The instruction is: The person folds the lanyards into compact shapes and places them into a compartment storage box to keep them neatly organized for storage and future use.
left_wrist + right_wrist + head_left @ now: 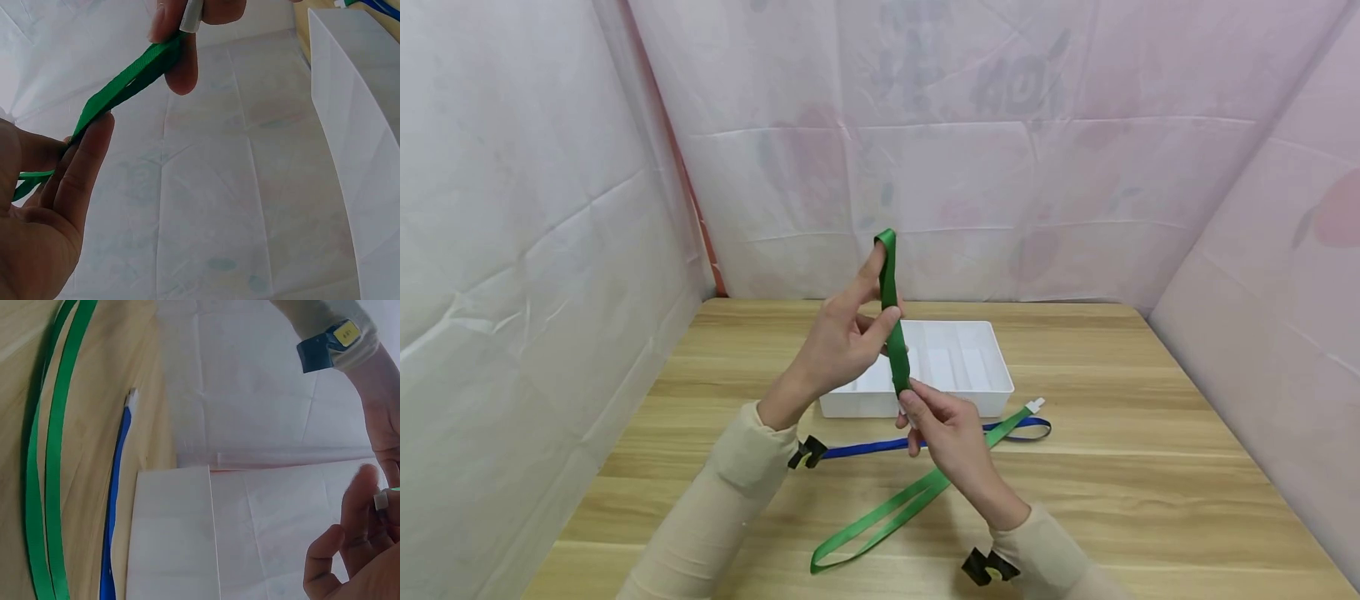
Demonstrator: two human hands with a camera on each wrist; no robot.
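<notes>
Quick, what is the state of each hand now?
Left hand: pinches the green strap near its upper fold.
Right hand: pinches the same strap lower down.

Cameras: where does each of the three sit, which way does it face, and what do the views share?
Head: on the head, facing forward and down at the table; both hands and sleeves show, left hand, right hand.
Left wrist: looks past the left palm at the green strap.
Right wrist: looks along the table at the tray and blue strap.
Shared: green strap, tray.
</notes>
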